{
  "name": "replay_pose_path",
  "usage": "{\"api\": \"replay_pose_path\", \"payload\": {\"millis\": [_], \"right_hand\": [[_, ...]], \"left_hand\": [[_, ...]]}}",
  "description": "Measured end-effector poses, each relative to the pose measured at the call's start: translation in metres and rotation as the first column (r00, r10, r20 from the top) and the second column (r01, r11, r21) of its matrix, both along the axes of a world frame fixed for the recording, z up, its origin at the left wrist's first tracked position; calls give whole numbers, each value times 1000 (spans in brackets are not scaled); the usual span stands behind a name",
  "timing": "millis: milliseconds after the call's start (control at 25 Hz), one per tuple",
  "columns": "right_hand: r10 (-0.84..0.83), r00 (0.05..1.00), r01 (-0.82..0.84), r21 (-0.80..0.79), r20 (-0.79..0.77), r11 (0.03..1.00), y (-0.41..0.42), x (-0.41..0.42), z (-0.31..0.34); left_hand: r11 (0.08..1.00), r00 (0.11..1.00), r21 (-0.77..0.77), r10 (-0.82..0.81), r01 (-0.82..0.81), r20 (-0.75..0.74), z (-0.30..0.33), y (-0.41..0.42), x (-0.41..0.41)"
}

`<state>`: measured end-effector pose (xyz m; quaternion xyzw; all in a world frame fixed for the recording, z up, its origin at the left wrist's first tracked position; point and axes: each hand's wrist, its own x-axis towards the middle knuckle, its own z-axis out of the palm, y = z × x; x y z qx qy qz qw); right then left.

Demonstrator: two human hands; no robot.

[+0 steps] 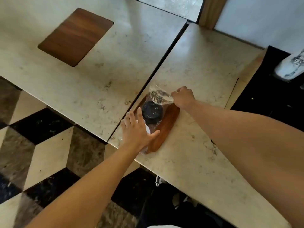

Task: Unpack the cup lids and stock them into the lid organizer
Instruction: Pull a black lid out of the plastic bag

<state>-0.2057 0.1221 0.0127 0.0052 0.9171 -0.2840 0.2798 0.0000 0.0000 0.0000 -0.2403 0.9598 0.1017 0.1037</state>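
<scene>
A stack of black cup lids [152, 111] stands in a clear plastic bag [158, 96] on a brown wooden inset [167, 127] in the near table. My right hand [183, 97] pinches the crumpled top of the bag just right of the lids. My left hand [137, 130] lies with spread fingers over the lower part of the package, where something white [148, 129] shows under the fingers. Whether the left hand grips the package or only rests on it is unclear. What lies under the left palm is hidden.
Two pale stone-look tables [197, 66] meet at a dark seam [158, 69]. The far table has its own wooden inset [75, 37]. A checkered floor [41, 145] lies to the left. A white marbled object [291, 65] sits on a black surface at the right.
</scene>
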Motion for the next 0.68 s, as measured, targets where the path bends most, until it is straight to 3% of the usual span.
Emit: {"api": "replay_pose_path", "payload": {"millis": [320,680], "right_hand": [[-32,999,34,-84,32,996,0,6,-25],[-267,955,294,-296,126,909,36,19,-29]], "left_hand": [[998,998,40,-51,53,-40,-17,-7,0],[982,980,47,-180,184,-83,-6,-5,-2]]}}
